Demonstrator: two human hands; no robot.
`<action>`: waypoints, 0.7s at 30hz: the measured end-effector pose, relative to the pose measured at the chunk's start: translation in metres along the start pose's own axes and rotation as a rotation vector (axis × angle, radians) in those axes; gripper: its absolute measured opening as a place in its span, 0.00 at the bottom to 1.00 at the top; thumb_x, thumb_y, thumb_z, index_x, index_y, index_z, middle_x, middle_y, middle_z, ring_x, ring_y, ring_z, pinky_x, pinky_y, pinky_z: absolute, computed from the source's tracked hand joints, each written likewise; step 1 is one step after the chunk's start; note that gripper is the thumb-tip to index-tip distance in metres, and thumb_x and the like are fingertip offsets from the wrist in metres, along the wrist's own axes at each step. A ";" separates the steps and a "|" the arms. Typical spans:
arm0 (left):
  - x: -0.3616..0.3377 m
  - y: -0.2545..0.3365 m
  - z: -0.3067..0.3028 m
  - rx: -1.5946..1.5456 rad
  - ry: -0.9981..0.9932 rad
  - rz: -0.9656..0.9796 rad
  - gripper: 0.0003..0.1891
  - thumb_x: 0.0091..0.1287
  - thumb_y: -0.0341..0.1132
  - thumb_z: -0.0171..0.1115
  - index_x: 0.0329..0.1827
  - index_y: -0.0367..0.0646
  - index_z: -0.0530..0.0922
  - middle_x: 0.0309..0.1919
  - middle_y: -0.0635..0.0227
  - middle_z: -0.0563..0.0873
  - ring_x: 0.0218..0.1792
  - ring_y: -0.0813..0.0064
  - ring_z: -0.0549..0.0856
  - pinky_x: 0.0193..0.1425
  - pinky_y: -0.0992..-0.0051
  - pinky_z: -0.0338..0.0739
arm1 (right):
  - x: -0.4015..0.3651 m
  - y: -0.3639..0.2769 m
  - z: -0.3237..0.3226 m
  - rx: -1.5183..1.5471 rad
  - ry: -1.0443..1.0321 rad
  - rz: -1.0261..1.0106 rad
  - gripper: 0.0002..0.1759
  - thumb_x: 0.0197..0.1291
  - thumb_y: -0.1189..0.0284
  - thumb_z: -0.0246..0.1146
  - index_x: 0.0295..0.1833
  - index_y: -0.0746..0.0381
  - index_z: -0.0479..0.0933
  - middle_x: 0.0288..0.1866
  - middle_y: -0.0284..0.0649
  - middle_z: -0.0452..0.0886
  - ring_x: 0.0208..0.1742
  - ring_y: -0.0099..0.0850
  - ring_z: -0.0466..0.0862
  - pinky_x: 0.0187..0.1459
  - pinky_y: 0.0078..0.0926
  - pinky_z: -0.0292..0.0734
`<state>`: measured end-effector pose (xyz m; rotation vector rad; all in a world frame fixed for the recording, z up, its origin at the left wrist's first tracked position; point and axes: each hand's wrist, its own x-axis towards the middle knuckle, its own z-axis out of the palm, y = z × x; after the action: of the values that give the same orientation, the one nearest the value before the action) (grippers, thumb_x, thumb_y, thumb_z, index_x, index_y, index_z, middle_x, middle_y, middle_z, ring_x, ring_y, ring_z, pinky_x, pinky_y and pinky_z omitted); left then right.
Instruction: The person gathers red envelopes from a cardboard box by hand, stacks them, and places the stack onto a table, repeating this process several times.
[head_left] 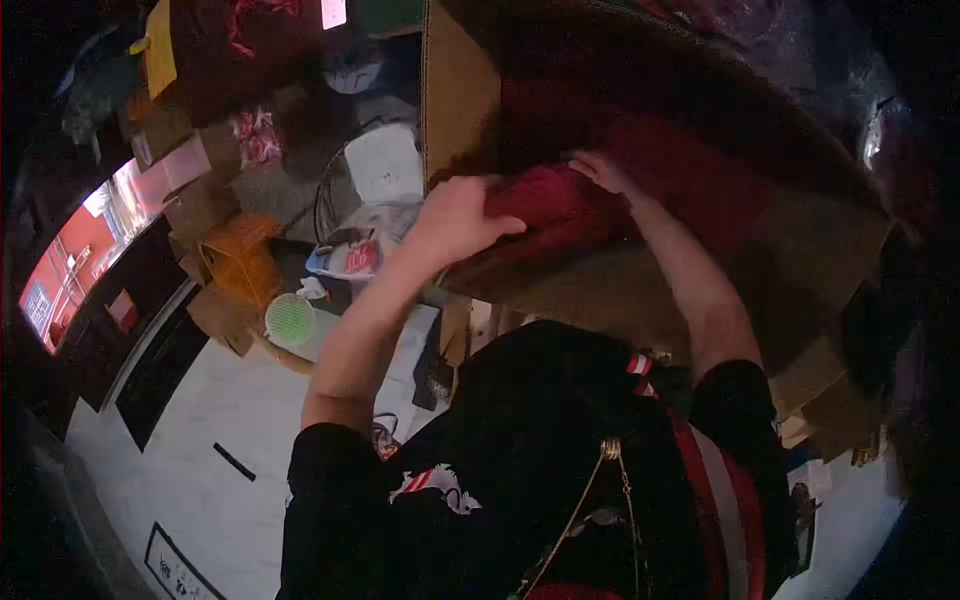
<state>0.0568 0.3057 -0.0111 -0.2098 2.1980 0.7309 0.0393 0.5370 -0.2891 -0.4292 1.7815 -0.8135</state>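
Observation:
A deep red, soft-looking bundle (550,200) lies inside a large cardboard box (462,100); its kind is hard to make out in the dim light. My left hand (462,218) is at the bundle's left side by the box edge, thumb spread away from the fingers, whose tips are partly lost in shadow. On the bundle's upper right rests my right hand (600,172), its fingers stretched out over the red material. More dark red material shows farther right in the box, blurred and shaded.
Left of the box stand a white chair-like object (385,162), a clear plastic container (350,255), an orange crate (243,262) and a round green mesh item (290,318). Small cartons (220,318) sit nearby. A black strip (234,461) lies on the pale floor.

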 end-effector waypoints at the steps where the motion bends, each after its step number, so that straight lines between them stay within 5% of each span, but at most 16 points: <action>1: -0.006 -0.003 -0.014 -0.302 -0.103 -0.029 0.25 0.57 0.39 0.73 0.54 0.35 0.78 0.42 0.56 0.87 0.43 0.66 0.86 0.50 0.69 0.79 | -0.013 -0.012 -0.013 0.589 -0.098 -0.161 0.33 0.72 0.46 0.43 0.69 0.59 0.66 0.71 0.42 0.67 0.69 0.38 0.70 0.70 0.40 0.63; 2: -0.013 -0.007 -0.016 -0.584 -0.063 -0.018 0.25 0.56 0.37 0.74 0.55 0.36 0.78 0.44 0.58 0.87 0.45 0.68 0.85 0.52 0.69 0.78 | -0.027 -0.026 -0.023 0.576 -0.083 -0.176 0.33 0.72 0.46 0.43 0.69 0.59 0.66 0.71 0.42 0.67 0.69 0.38 0.70 0.70 0.40 0.63; 3: -0.020 -0.010 -0.018 -0.865 -0.025 0.001 0.25 0.54 0.35 0.75 0.55 0.38 0.78 0.45 0.59 0.86 0.46 0.69 0.85 0.54 0.70 0.77 | -0.043 -0.050 -0.035 0.890 -0.053 -0.219 0.35 0.71 0.44 0.42 0.70 0.59 0.64 0.71 0.43 0.66 0.69 0.39 0.70 0.69 0.41 0.64; 5: -0.034 -0.007 -0.030 -0.947 0.001 0.066 0.27 0.55 0.30 0.74 0.58 0.36 0.75 0.49 0.66 0.84 0.49 0.76 0.81 0.55 0.72 0.76 | -0.083 -0.101 -0.062 1.512 -0.132 -0.371 0.43 0.67 0.39 0.42 0.75 0.59 0.56 0.73 0.45 0.64 0.71 0.39 0.67 0.69 0.44 0.63; 7: -0.044 -0.014 -0.033 -1.139 0.055 0.077 0.27 0.56 0.30 0.73 0.59 0.37 0.74 0.50 0.67 0.83 0.50 0.76 0.81 0.57 0.72 0.75 | -0.133 -0.163 -0.086 1.507 -0.048 -0.437 0.46 0.65 0.36 0.44 0.76 0.59 0.52 0.74 0.44 0.61 0.73 0.39 0.64 0.71 0.44 0.60; 8: -0.049 -0.021 -0.035 -1.168 -0.009 0.027 0.32 0.57 0.29 0.72 0.65 0.39 0.70 0.58 0.62 0.80 0.58 0.68 0.79 0.62 0.67 0.72 | -0.150 -0.185 -0.087 1.523 0.027 -0.482 0.50 0.62 0.34 0.46 0.77 0.60 0.49 0.76 0.43 0.58 0.74 0.38 0.61 0.73 0.44 0.56; 9: -0.052 -0.027 -0.029 -1.208 -0.002 0.014 0.32 0.56 0.30 0.73 0.65 0.39 0.69 0.58 0.62 0.80 0.58 0.67 0.79 0.62 0.66 0.73 | -0.157 -0.197 -0.081 1.467 0.077 -0.488 0.55 0.58 0.34 0.54 0.78 0.60 0.45 0.78 0.42 0.53 0.77 0.37 0.54 0.75 0.43 0.49; 11: -0.066 -0.031 -0.030 -1.261 -0.007 0.026 0.35 0.55 0.31 0.74 0.66 0.38 0.67 0.58 0.62 0.79 0.59 0.65 0.79 0.61 0.64 0.73 | -0.169 -0.226 -0.062 1.158 0.274 -0.518 0.55 0.57 0.39 0.61 0.78 0.60 0.45 0.77 0.41 0.55 0.77 0.36 0.54 0.75 0.40 0.46; 15: -0.099 -0.064 -0.019 -1.398 0.058 0.137 0.34 0.53 0.28 0.74 0.64 0.38 0.69 0.54 0.63 0.81 0.55 0.70 0.80 0.60 0.69 0.74 | -0.186 -0.289 -0.011 1.162 0.412 -0.532 0.55 0.50 0.61 0.74 0.77 0.60 0.47 0.73 0.45 0.59 0.74 0.38 0.60 0.73 0.40 0.53; 21: -0.161 -0.138 -0.021 -1.164 0.001 0.338 0.38 0.50 0.32 0.77 0.65 0.38 0.67 0.58 0.63 0.78 0.59 0.69 0.76 0.65 0.68 0.70 | -0.187 -0.349 0.083 0.916 0.584 -0.481 0.55 0.53 0.65 0.73 0.78 0.55 0.42 0.68 0.47 0.64 0.68 0.41 0.67 0.67 0.43 0.64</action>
<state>0.2028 0.1667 0.0578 -0.4042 1.5604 2.1258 0.1484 0.3851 0.0701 0.0192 1.5881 -2.1296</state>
